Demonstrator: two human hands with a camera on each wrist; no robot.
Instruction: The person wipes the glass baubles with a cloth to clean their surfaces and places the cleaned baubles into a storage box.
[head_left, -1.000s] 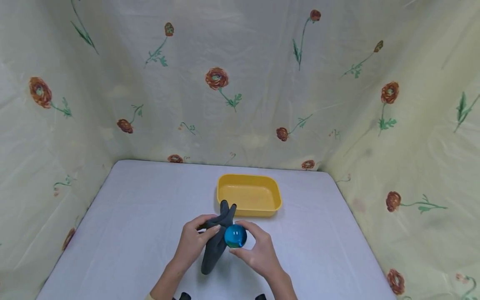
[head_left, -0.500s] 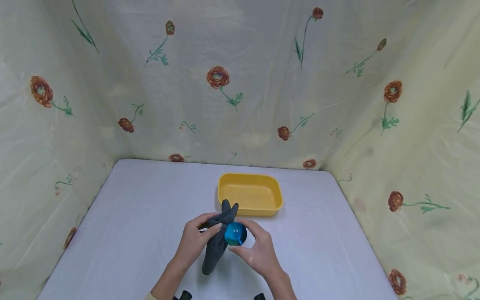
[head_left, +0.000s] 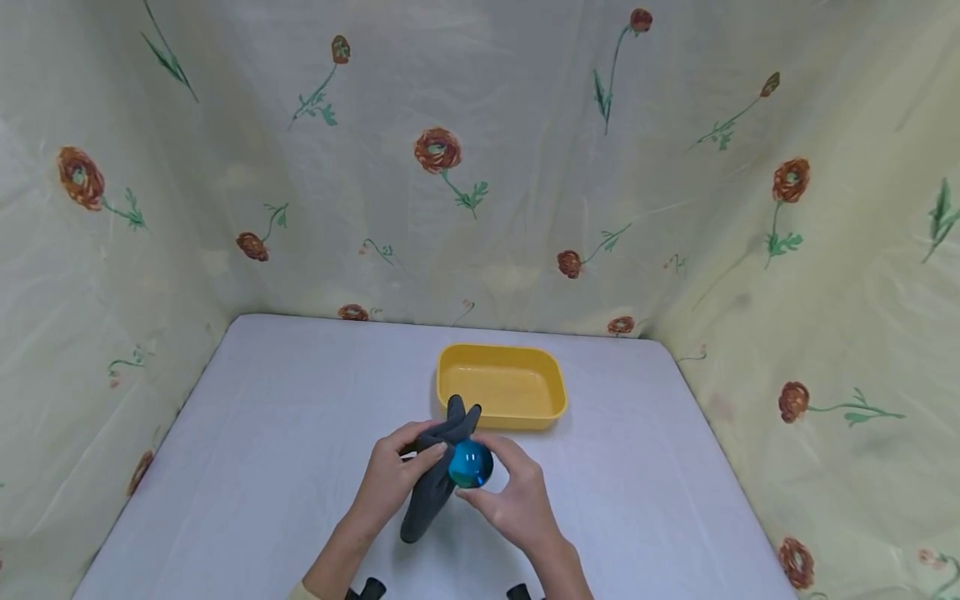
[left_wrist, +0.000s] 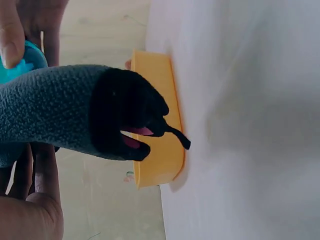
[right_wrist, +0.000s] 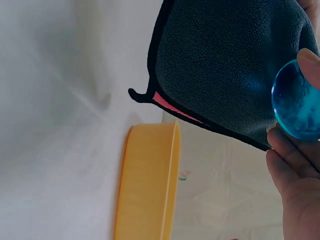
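Note:
In the head view my left hand [head_left: 390,475] pinches a dark grey cloth [head_left: 429,498] that hangs in folds above the table. My right hand [head_left: 517,496] holds a shiny, see-through blue ball [head_left: 471,464] between thumb and fingers, right against the cloth's right side. From the right wrist the cloth [right_wrist: 225,65] shows a fleecy face, black edging, a small loop and a strip of pink underside, with the blue ball [right_wrist: 295,102] beside it. The left wrist view has the rolled cloth [left_wrist: 55,107] in front, covering part of the left hand.
A yellow rectangular tub [head_left: 501,423] stands on the white-covered table [head_left: 315,392] just beyond the hands, with nothing visible inside. Flower-printed curtains [head_left: 510,183] enclose the back and sides. Two black objects [head_left: 372,589] poke in at the bottom edge.
The cloth's hanging end has swung slightly to the left, and the ball sits a little higher in view. Both hands keep their holds; the head view has tilted slightly.

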